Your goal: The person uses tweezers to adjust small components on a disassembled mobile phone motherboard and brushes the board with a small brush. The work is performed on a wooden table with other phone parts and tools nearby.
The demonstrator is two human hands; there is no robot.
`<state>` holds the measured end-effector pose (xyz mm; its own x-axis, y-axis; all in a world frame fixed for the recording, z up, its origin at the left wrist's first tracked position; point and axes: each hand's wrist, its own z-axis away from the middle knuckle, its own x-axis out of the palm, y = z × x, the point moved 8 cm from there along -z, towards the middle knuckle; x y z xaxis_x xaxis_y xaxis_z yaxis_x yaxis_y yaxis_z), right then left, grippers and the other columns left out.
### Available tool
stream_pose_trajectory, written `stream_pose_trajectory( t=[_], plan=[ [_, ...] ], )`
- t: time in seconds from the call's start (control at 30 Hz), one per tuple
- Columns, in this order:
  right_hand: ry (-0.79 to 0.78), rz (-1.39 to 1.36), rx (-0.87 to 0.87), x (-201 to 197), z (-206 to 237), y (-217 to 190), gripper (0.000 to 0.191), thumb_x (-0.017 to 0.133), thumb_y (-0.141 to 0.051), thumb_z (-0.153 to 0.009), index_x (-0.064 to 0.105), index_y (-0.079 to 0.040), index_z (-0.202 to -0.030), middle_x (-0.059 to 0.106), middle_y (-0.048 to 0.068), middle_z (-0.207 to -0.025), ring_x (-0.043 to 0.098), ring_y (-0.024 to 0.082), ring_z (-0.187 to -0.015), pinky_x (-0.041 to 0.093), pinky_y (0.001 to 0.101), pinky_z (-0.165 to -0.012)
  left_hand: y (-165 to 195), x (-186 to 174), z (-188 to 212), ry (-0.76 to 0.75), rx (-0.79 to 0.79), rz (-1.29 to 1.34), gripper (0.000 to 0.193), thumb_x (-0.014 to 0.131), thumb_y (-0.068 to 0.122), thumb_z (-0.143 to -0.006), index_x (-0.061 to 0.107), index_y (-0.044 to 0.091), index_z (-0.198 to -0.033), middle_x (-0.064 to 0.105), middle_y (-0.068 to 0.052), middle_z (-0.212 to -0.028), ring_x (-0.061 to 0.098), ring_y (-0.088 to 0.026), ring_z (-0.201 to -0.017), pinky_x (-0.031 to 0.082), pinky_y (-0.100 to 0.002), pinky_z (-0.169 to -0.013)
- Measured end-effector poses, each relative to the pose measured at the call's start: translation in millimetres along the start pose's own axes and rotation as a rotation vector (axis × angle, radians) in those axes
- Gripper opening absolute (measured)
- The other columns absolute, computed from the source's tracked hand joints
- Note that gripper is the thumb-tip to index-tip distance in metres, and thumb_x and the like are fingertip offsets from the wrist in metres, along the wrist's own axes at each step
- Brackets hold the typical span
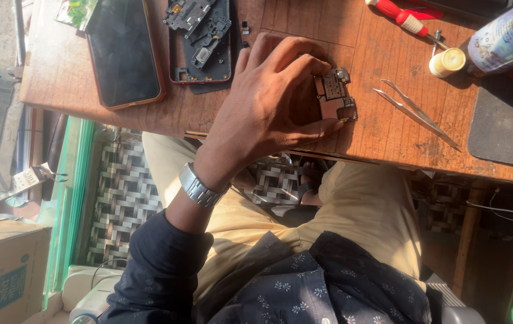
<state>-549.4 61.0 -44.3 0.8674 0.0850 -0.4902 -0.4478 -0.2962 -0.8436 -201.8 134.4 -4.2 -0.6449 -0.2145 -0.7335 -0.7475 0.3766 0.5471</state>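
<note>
Dark floral shirt (pixel 304 288) and tan trousers (pixel 352 204) fill the near bottom of the view. Only one hand (pixel 268 108) is seen, taken as the left from the sleeve at the lower left, with a metal watch (pixel 199 186) on the wrist; the right is not in view. Fingers are curled and spread over a small circuit board (pixel 334 96) on the wooden bench (pixel 382 126), thumb tip at the board's lower edge and fingertips at its upper edge. Whether the board is truly pinched or just touched cannot be told, since the palm hides part of it.

The board is judged light, thin, stiff and fragile, with exposed chips and connectors; it is best held by its bare edges, not pressed on its parts.

A dark phone (pixel 124 51) lies at 10 o'clock from the hand, and an opened phone frame (pixel 202 42) at 11 o'clock. Tweezers (pixel 415 111) lie at 3 o'clock from the board. A red screwdriver (pixel 403 18) and a capped bottle (pixel 496 42) are seen at 2 o'clock. A dark mat (pixel 502 120) sits at far right.
</note>
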Motion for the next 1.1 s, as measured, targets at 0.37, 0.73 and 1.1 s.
stream_pose_trajectory(
  t=[0.37,0.73,1.1],
  plan=[
    [-0.274,-0.187,-0.291,127,-18,-139,0.013,0.067,0.011,-0.102,0.066,0.002,-0.111,0.071,0.012,-0.103,0.071,0.015,-0.086,0.062,0.0245,-0.078,-1,0,0,-0.006,0.004,-0.038,0.066,0.091,0.049,-0.078,0.065,0.012,-0.126,0.054,-0.005,-0.141,0.047,-0.03,-0.13,0.04,-0.047,-0.112],
    [-0.262,0.191,-0.49,130,-23,-160,0.01,0.077,0.008,-0.098,0.069,0.005,-0.101,0.072,0.012,-0.091,0.072,0.019,-0.079,0.057,0.0313,-0.067,-5,5,2,0.018,0.014,-0.036,0.071,0.093,0.053,-0.075,0.065,0.012,-0.127,0.053,-0.004,-0.141,0.045,-0.029,-0.13,0.039,-0.046,-0.111],
    [-0.286,-0.117,-0.355,127,-33,-148,0.013,0.062,0.011,-0.111,0.067,0.0,-0.111,0.071,0.009,-0.104,0.072,0.013,-0.091,0.062,0.0229,-0.081,-7,5,3,0.009,-0.002,-0.012,0.071,0.094,0.052,-0.075,0.065,0.012,-0.126,0.053,-0.004,-0.142,0.046,-0.029,-0.13,0.039,-0.046,-0.114]
  ],
)
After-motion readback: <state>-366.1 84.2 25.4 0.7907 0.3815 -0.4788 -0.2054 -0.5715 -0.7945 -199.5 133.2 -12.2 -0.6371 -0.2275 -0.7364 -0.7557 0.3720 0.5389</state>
